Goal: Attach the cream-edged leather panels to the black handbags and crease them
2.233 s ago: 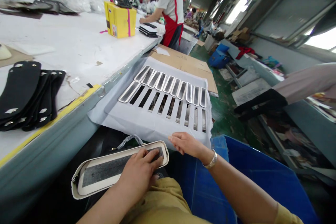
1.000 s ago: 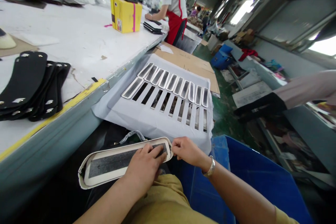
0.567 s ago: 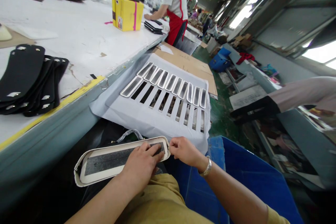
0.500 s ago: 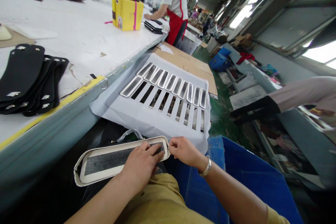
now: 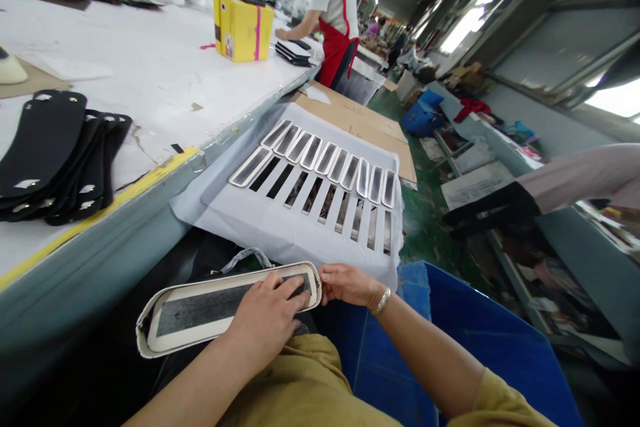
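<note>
A long, cream-rimmed handbag (image 5: 150, 341) rests at my lap with its narrow oval base panel facing up. Down the panel's middle runs a dark grey strip (image 5: 200, 310). Beyond the far rim shows a plastic-wrapped handle (image 5: 247, 253) with gold-coloured hardware. My left hand (image 5: 270, 310) lies on the panel near its right end, fingers spread and pressing on the strip. At the right tip, my right hand (image 5: 345, 283) pinches the bag's rim between thumb and fingers; the exact spot under the fingertips is hidden.
Ahead, a cloth-covered board (image 5: 215, 203) with slots carries a row of similar panels (image 5: 325, 159). Black pieces (image 5: 45, 147) are stacked on the white table (image 5: 150, 80) at left, near a yellow box (image 5: 245, 27). A blue bin (image 5: 480, 347) stands right. Co-workers are nearby.
My right hand has shifted slightly left and turned, its fingers straighter against the bag's end. The bag has moved a little left; my left hand stays on the panel.
</note>
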`<state>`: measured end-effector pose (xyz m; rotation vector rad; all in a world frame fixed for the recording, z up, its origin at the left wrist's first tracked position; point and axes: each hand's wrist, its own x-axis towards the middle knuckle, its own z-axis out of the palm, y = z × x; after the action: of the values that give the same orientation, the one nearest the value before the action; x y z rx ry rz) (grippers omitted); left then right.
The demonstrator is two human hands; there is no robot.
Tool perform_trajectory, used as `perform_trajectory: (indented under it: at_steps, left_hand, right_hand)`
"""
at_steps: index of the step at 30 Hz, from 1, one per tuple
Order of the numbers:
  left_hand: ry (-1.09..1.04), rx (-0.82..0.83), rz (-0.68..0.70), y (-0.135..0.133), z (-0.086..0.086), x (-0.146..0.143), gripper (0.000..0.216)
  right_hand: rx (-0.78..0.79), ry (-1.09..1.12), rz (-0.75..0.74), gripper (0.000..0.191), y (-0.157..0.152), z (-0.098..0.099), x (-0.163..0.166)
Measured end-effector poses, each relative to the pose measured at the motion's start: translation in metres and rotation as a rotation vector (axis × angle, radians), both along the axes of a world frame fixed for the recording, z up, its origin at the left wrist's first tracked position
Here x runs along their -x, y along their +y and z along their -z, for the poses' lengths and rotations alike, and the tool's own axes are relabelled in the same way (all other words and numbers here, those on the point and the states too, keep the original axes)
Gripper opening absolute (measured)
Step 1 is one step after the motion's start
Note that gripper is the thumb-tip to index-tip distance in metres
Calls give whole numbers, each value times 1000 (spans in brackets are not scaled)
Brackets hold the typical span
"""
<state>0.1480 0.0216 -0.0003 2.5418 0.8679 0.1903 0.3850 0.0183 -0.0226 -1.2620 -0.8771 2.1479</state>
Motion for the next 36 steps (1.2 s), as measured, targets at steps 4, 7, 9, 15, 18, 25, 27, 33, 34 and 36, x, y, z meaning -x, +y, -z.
perform_trajectory:
  at_steps: [4, 7, 9, 15, 18, 25, 27, 33, 34, 36]
  left_hand:
    - [4, 9, -9, 0, 0, 0, 38]
    - [9, 12, -6, 1, 1, -1, 38]
    - [9, 14, 1, 1, 1, -2, 38]
    - [6, 24, 12, 3, 3, -2, 39]
    - [9, 27, 21, 3, 3, -2, 39]
    - [10, 11, 8, 3, 2, -2, 39]
    - [11, 22, 9, 3, 2, -2, 41]
    - [21, 48, 19, 5, 4, -2, 46]
    - [28, 38, 13, 4, 2, -2, 46]
    - [48, 9, 6, 1, -3, -1, 42]
  right_hand:
    - [-29, 76, 44, 36, -4, 23, 1]
    - [-24, 91, 37, 38, -3, 29, 2]
    - [-11, 85, 36, 39, 0, 29, 2]
    - [9, -50, -95, 40, 13, 20, 0]
    - [-36, -169, -152, 39, 16, 11, 3]
    - [-165, -440, -210, 43, 14, -13, 14]
    - [-159, -503, -217, 44, 14, -19, 17]
    - [-78, -561, -247, 45, 24, -25, 23]
    - [-93, -574, -262, 45, 26, -25, 25]
    - [-131, -597, -291, 44, 27, -27, 27]
